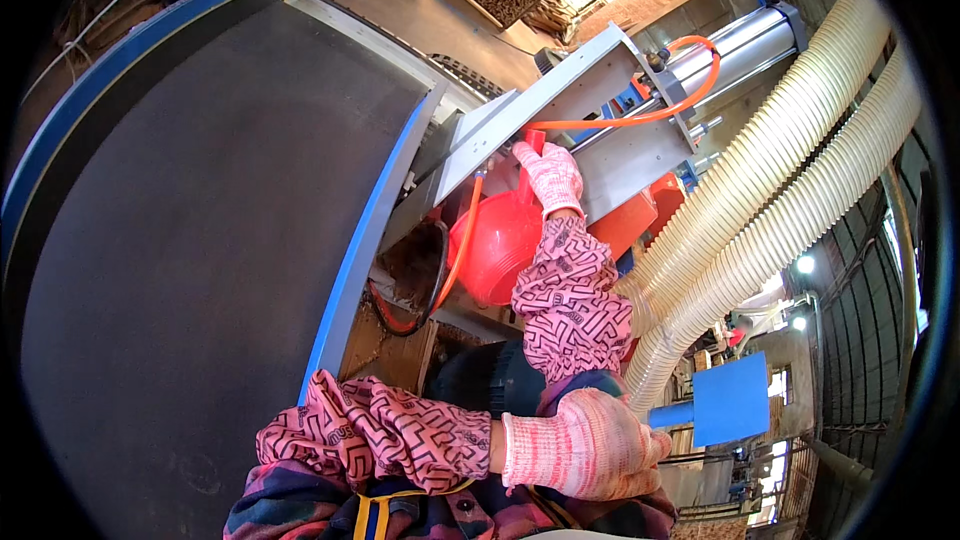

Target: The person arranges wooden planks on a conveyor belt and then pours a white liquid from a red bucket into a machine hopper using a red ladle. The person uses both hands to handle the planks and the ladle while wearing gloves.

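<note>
A red plastic dipper [496, 248] with a round bowl hangs beside the grey metal bracket of a machine. My right hand [553, 178], in a pink-and-white knit glove, is closed around its upright handle, and the inside of the bowl is turned out of sight. My left hand [588, 446], gloved the same way, lies across the front of my body by my right upper arm. Its fingers are curled in, and whatever they may hold is hidden. Pink patterned sleeve covers reach to both wrists.
A wide black belt [210, 240] with a blue edge fills the left. Orange air hoses [640, 123] run to a silver cylinder [735, 45]. Two thick ribbed ducts [760, 170] rise at the right, above a blue panel [731, 399]. A dark green drum [480, 380] stands below the dipper.
</note>
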{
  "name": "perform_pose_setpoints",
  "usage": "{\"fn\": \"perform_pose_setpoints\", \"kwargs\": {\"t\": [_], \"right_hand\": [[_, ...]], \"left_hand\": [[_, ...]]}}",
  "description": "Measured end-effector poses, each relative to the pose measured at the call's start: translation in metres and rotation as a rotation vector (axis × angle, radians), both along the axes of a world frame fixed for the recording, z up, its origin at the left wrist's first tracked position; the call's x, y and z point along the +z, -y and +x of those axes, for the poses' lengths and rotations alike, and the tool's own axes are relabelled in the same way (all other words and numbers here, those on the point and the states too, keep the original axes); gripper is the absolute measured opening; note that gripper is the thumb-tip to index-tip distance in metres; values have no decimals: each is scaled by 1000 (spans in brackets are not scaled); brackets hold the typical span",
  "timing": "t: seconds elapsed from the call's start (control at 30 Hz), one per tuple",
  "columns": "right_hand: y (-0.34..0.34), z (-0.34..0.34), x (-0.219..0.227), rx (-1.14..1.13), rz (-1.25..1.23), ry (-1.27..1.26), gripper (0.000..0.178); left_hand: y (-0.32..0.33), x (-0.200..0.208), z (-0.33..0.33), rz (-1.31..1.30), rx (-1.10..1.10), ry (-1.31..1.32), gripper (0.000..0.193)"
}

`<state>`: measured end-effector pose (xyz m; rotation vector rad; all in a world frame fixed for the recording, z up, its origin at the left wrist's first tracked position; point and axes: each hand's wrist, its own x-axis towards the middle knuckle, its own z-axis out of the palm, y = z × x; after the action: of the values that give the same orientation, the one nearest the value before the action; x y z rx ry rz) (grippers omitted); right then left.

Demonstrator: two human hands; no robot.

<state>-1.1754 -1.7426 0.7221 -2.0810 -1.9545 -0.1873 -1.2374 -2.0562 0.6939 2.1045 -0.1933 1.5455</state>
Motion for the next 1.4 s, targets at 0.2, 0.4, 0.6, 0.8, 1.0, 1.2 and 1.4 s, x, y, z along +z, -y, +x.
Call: {"fn": "perform_pose_setpoints", "kwargs": {"t": [0.2,0.4,0.6,0.8,1.0,1.2,1.4], "right_hand": [[-16,19,-11,12,35,24,55],[-9,14,-7,16,41,41,56],[-7,7,-2,18,-13,22,58],[-12,13,-6,19,37,60,58],[-8,10,-6,24,20,29,59],[-3,5,-2,6,7,30,60],[0,0,1,10,-13,11,58]], "left_hand": [[-5,31,-25,-124,-135,-367,4],[4,6,-3,28,167,60,5],[2,6,1,59,113,28,7],[6,8,1,93,134,21,9],[1,6,3,89,142,30,11],[1,5,2,104,158,38,13],[2,3,2,125,208,43,15]]}}
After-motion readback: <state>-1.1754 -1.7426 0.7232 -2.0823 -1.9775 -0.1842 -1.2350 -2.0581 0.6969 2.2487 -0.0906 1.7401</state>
